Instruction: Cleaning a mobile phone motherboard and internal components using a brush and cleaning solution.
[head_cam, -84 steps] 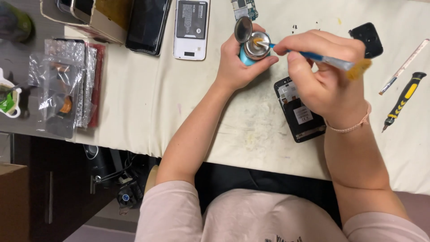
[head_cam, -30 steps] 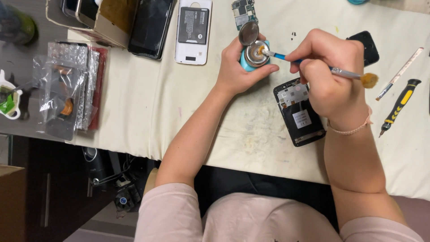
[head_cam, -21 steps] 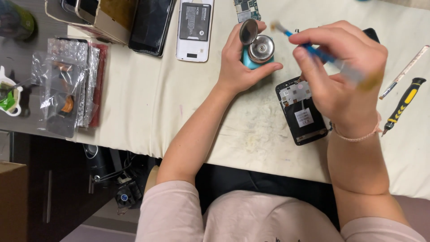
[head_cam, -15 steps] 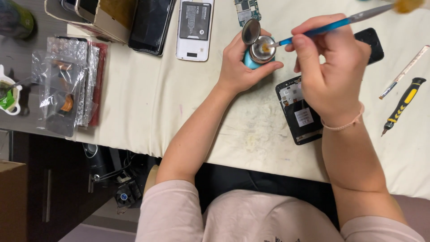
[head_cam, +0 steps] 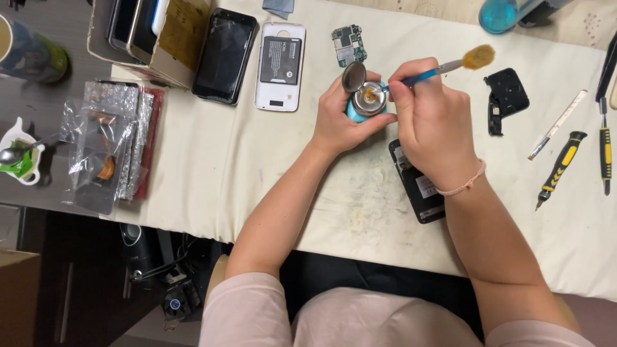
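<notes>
My left hand [head_cam: 339, 122] grips a small blue pot [head_cam: 366, 103] with a metal top, its round lid [head_cam: 353, 76] flipped open. My right hand [head_cam: 434, 125] holds a blue-handled brush [head_cam: 429, 72]. The brush's thin end points into the pot's mouth, and its yellowish bristles [head_cam: 479, 56] stick up to the right. Under my right wrist lies an opened black phone [head_cam: 418, 193] on the cream cloth [head_cam: 212, 173], partly hidden by the hand.
A white phone back with battery [head_cam: 279, 64], a black phone [head_cam: 225, 54] and a circuit board [head_cam: 349, 45] lie behind the pot. A black phone part [head_cam: 508, 96] and a yellow-black screwdriver [head_cam: 558, 167] sit at the right. Plastic bags [head_cam: 109, 148] lie at the left.
My right hand lifted the brush off the pot, swung its bristle end up and over, and brought the thin end back to the pot's mouth. My left hand kept hold of the pot.
</notes>
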